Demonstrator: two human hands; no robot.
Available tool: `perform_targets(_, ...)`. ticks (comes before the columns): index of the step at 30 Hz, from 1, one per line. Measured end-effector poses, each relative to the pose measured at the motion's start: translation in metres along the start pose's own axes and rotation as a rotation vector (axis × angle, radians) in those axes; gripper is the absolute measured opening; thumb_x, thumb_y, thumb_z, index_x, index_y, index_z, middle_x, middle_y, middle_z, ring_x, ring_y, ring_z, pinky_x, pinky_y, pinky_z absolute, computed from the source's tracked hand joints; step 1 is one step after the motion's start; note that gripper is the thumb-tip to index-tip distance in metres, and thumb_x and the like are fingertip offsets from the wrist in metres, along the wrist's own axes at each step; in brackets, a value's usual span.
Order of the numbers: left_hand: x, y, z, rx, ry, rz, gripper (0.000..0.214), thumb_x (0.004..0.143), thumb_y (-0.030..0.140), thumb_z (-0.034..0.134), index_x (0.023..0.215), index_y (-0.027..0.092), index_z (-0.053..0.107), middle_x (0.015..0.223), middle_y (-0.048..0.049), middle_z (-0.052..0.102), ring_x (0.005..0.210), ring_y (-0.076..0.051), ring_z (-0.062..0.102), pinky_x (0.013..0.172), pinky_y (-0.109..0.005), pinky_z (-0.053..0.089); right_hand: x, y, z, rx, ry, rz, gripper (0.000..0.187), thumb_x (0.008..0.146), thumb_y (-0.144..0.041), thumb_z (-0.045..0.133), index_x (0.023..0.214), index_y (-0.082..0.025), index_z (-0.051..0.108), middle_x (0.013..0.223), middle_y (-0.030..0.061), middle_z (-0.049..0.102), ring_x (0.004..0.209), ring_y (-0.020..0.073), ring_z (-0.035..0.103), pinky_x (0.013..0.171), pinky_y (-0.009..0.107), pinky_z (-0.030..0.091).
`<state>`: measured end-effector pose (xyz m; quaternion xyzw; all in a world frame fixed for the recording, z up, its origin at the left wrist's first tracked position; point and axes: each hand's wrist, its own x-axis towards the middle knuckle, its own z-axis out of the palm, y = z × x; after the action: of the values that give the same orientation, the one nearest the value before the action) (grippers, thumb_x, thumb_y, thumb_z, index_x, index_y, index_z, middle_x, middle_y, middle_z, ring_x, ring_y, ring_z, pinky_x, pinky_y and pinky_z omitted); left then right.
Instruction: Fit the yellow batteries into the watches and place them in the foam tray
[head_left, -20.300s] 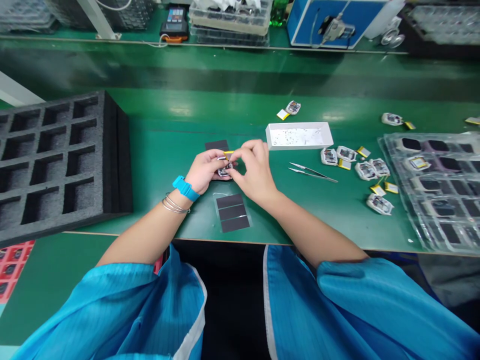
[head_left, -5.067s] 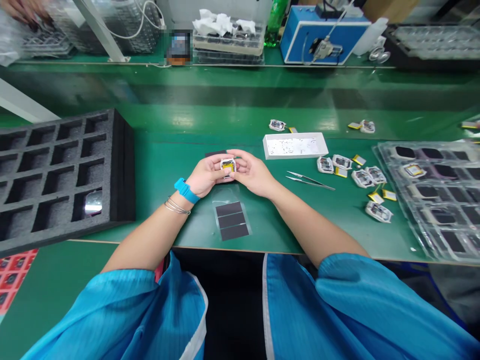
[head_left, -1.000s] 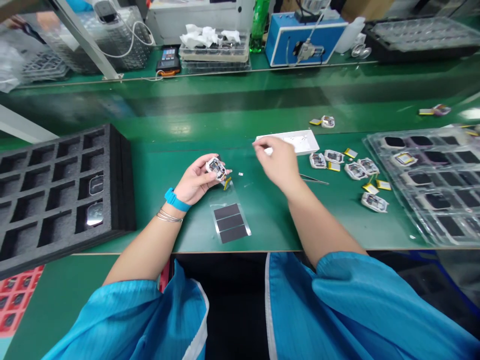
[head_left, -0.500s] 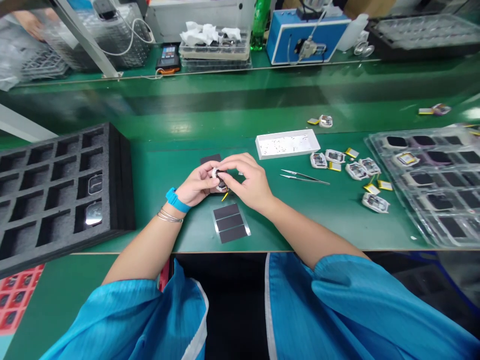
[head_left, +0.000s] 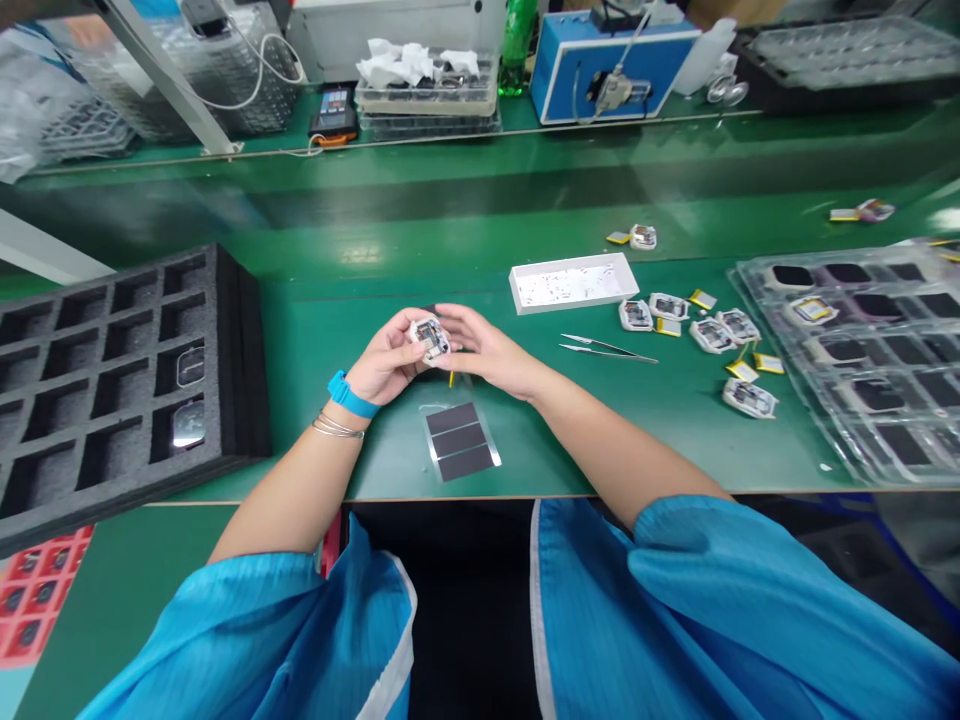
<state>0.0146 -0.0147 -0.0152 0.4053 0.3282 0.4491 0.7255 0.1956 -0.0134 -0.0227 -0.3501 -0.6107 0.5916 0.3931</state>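
Note:
Between my hands is a small white watch-like housing, its inner electronics facing up and a yellow piece hanging beneath it. My left hand grips it from the left, thumb laid over its lower edge. With thumb and fingers, my right hand clasps the right edge; some fingertips are hidden behind it. On the bench below lies a clear sheet with dark rectangular strips. Metal tweezers rest to the right, under a shallow white tray holding tiny dark bits.
Several open housings with yellow battery packs lie at right, beside clear trays of dark-faced units. A black foam tray stands at left. A blue machine sits on the back shelf.
The housing has turned so its electronics now face up toward me. My right hand's fingers have moved from its face to its right edge and behind it.

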Motion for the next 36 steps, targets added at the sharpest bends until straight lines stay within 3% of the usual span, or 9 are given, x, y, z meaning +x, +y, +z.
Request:
perform_targets(3,0.001,0.003,-0.004,0.004,0.044,0.064,0.058,0.051,0.036,0.095,0.095,0.021,0.06,0.087,0.0004,0.072,0.078,-0.015,0.072,0.073,-0.025,0.059,0.002,0.005,-0.004,0.24,-0.145,0.242,0.06,0.068,-0.02,0.082,0.121,-0.021,0.053,0.092,0.0013,0.074,0.088,0.0171,0.073,0.092,0.038,0.058)
perform_targets(6,0.003,0.005,-0.009,-0.008,0.083,0.089,0.056,0.052,0.033,0.095,0.094,0.02,0.06,0.085,0.0014,0.071,0.079,-0.014,0.072,0.075,-0.024,0.059,0.003,0.004,-0.011,0.248,-0.092,0.275,0.048,0.065,-0.023,0.086,0.104,-0.02,0.06,0.072,-0.0037,0.07,0.071,0.0138,0.071,0.082,0.034,0.061)
perform_targets(9,0.004,0.005,-0.011,-0.009,0.079,0.043,0.055,0.053,0.031,0.094,0.095,0.019,0.061,0.085,0.0005,0.072,0.081,-0.017,0.074,0.077,-0.026,0.061,0.003,-0.004,-0.02,0.196,0.061,0.13,0.043,0.062,-0.032,0.09,0.095,-0.019,0.065,0.077,-0.0016,0.072,0.073,0.0132,0.07,0.083,0.034,0.06)
perform_targets(12,0.002,0.004,-0.009,0.001,0.004,-0.093,0.055,0.056,0.029,0.093,0.099,0.019,0.06,0.086,-0.0014,0.074,0.081,-0.02,0.075,0.074,-0.029,0.062,0.002,-0.012,-0.022,0.114,0.187,-0.075,0.042,0.065,-0.042,0.088,0.095,-0.02,0.069,0.089,0.0006,0.074,0.082,0.0146,0.071,0.089,0.034,0.059)
perform_targets(16,0.0,0.001,-0.005,-0.011,-0.129,-0.215,0.058,0.061,0.027,0.092,0.108,0.019,0.059,0.086,-0.0025,0.074,0.08,-0.021,0.076,0.07,-0.028,0.064,-0.003,-0.015,-0.011,-0.038,0.173,-0.217,0.038,0.075,-0.052,0.079,0.097,-0.022,0.072,0.098,0.0031,0.075,0.091,0.0178,0.07,0.092,0.037,0.058)
perform_targets(20,-0.001,-0.001,-0.004,-0.028,-0.207,-0.25,0.058,0.064,0.027,0.09,0.113,0.018,0.06,0.089,-0.0045,0.075,0.082,-0.022,0.077,0.063,-0.022,0.063,-0.005,-0.011,-0.002,-0.155,0.207,-0.319,0.028,0.085,-0.047,0.072,0.101,-0.023,0.072,0.102,0.0029,0.073,0.095,0.0177,0.069,0.094,0.037,0.056)
perform_targets(27,0.0,-0.003,0.0,-0.046,-0.159,-0.228,0.048,0.069,0.018,0.084,0.111,0.018,0.06,0.093,-0.0048,0.074,0.089,-0.023,0.077,0.063,-0.02,0.062,-0.004,-0.007,-0.004,-0.275,0.279,-0.335,0.021,0.089,-0.035,0.065,0.106,-0.023,0.071,0.099,0.0033,0.07,0.092,0.0179,0.068,0.089,0.037,0.057)
perform_targets(32,0.001,-0.006,0.006,0.015,-0.035,-0.236,0.037,0.07,0.017,0.081,0.102,0.017,0.062,0.089,-0.0039,0.074,0.081,-0.021,0.076,0.063,-0.023,0.062,-0.008,-0.012,-0.002,-0.475,0.269,-0.29,0.019,0.091,-0.027,0.061,0.107,-0.025,0.072,0.103,0.004,0.072,0.093,0.0196,0.067,0.091,0.039,0.056)
perform_targets(36,0.001,-0.007,0.008,0.076,-0.008,-0.215,0.038,0.067,0.017,0.084,0.096,0.016,0.06,0.08,-0.0019,0.073,0.076,-0.019,0.076,0.065,-0.025,0.062,-0.008,-0.012,0.001,-0.547,0.272,-0.311,0.019,0.092,-0.026,0.059,0.106,-0.024,0.072,0.104,0.0048,0.073,0.094,0.0203,0.066,0.093,0.039,0.054)
